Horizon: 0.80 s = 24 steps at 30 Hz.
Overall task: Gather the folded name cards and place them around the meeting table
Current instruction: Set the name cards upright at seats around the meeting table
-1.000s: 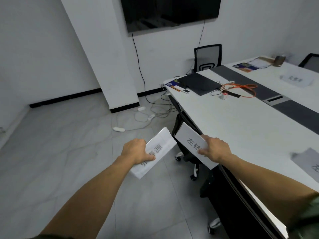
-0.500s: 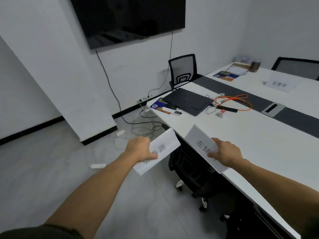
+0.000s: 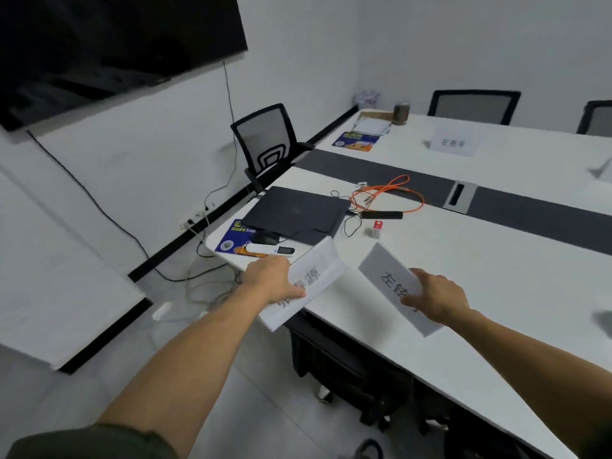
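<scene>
left hand (image 3: 272, 279) gripping a folded name card (image 3: 306, 283) — lower centre | right hand (image 3: 436, 297) clamping another name card (image 3: 394, 286) — over the meeting table (image 3: 480, 260)

hands (image 3: 273, 279) hide part of each name card's (image 3: 394, 286) print; far card (image 3: 453, 142) lettering blurred.

Even, cool, dim indoor light with soft shadows. Wide-angle bending warps the edges, and motion blur smears the white panel (image 3: 59, 293) at left.
</scene>
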Each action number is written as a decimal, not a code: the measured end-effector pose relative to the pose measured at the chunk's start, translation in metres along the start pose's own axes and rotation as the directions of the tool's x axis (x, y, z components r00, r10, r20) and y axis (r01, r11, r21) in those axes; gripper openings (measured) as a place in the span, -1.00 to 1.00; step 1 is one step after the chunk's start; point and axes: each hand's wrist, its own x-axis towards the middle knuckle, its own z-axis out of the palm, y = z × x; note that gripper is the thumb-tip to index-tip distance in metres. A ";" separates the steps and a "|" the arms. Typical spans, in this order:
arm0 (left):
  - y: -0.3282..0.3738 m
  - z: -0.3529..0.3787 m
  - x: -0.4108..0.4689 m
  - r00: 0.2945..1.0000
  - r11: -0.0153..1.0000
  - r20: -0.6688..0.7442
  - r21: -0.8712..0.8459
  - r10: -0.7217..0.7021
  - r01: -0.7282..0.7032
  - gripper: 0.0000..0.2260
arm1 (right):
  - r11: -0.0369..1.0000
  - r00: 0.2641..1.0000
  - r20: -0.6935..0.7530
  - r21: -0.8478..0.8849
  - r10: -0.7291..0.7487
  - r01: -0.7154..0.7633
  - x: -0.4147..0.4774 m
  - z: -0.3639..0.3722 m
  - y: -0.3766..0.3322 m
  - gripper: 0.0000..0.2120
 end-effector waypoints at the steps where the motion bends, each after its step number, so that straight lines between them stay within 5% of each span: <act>1: 0.003 0.000 0.019 1.000 1.000 0.020 0.010 0.017 -0.017 -0.48 | 1.000 1.000 0.008 0.015 0.025 -0.025 0.014 0.002 0.002 -0.39; 24: 0.004 0.091 0.239 0.912 0.933 0.316 0.157 0.262 -0.323 -0.63 | 0.929 0.907 0.207 -0.050 0.368 -0.366 0.104 0.076 0.027 -0.31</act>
